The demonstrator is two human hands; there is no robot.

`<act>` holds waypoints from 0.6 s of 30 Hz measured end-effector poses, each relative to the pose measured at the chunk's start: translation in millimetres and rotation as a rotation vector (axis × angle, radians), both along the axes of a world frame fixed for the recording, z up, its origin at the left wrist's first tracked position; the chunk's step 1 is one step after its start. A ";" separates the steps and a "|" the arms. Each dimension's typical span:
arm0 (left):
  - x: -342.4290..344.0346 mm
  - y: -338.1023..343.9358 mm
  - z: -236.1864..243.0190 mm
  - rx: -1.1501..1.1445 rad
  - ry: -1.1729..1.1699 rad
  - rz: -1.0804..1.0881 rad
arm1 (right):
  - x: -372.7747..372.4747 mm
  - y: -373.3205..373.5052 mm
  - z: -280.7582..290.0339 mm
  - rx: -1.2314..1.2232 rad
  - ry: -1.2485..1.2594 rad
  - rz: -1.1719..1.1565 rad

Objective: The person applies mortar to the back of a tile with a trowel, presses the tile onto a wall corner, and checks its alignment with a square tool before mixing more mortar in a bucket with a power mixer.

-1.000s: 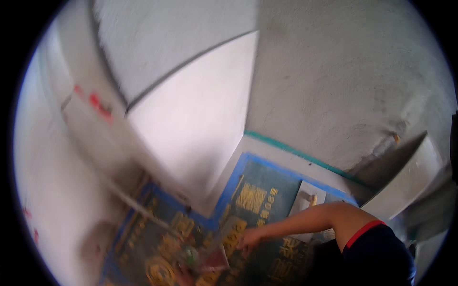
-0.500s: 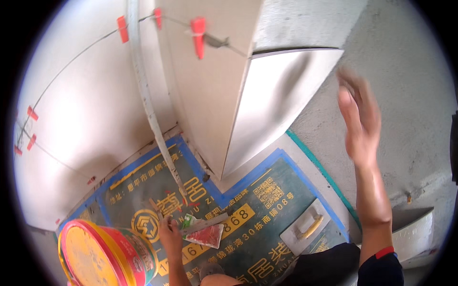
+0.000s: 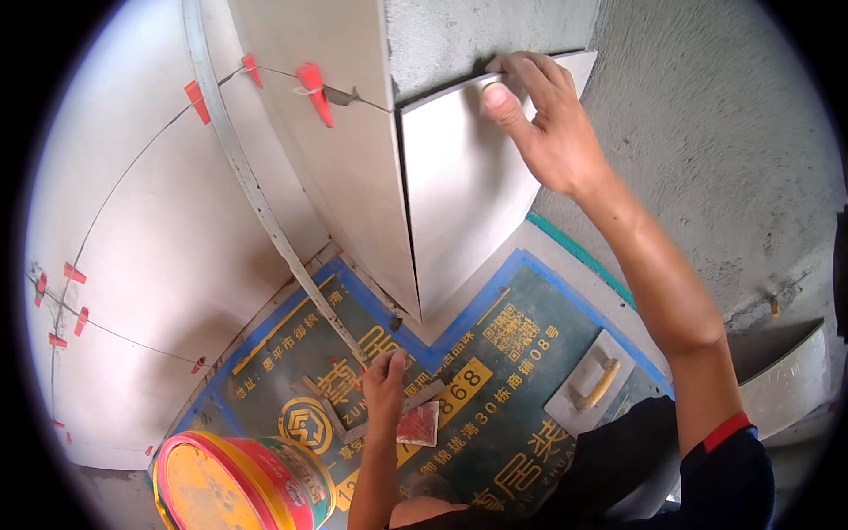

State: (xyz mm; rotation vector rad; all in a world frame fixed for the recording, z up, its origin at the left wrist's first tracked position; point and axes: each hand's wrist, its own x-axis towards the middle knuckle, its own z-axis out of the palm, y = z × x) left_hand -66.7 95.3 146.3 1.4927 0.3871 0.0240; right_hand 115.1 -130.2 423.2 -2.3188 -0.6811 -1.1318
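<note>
My right hand (image 3: 552, 124) grips a large white wall tile (image 3: 464, 185) at its upper edge, fingers over the top and thumb at the front face. This tile stands upright against the rough wall, with a thin dark gap along its left edge beside the tiled corner face (image 3: 331, 132). Low on the left, my left hand (image 3: 385, 375) is closed by the lower end of a long pale straightedge (image 3: 265, 208). Whatever it may hold is hidden. An L-shaped square (image 3: 424, 396) lies on the floor below that hand, next to a red packet (image 3: 420, 424).
A yellow-lidded bucket (image 3: 208, 486) stands at lower left. A trowel with a wooden handle (image 3: 601, 384) rests on the printed green floor sheet (image 3: 459, 459), edged in blue tape. Red wedges (image 3: 315, 93) hold a string along the tiles. Another tile (image 3: 786, 384) leans at right.
My right hand has moved left from open air onto the tile's top edge. My left hand has shifted up and right, away from the square. The view has shifted a little.
</note>
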 end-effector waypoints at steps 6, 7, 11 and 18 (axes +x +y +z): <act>20.8 -18.3 -23.3 -0.306 0.124 -0.084 | -17.7 2.3 -1.5 0.113 0.053 -0.050; 26.4 -25.4 -31.5 -0.362 0.136 -0.112 | -19.3 -10.2 -5.0 0.196 0.066 -0.074; 42.7 -50.0 -37.9 -0.701 0.262 -0.087 | -32.9 -71.1 -16.2 0.451 -0.106 -0.363; 45.7 -94.0 -68.0 -1.180 0.452 -0.029 | -152.3 -188.1 -61.3 1.587 0.812 0.196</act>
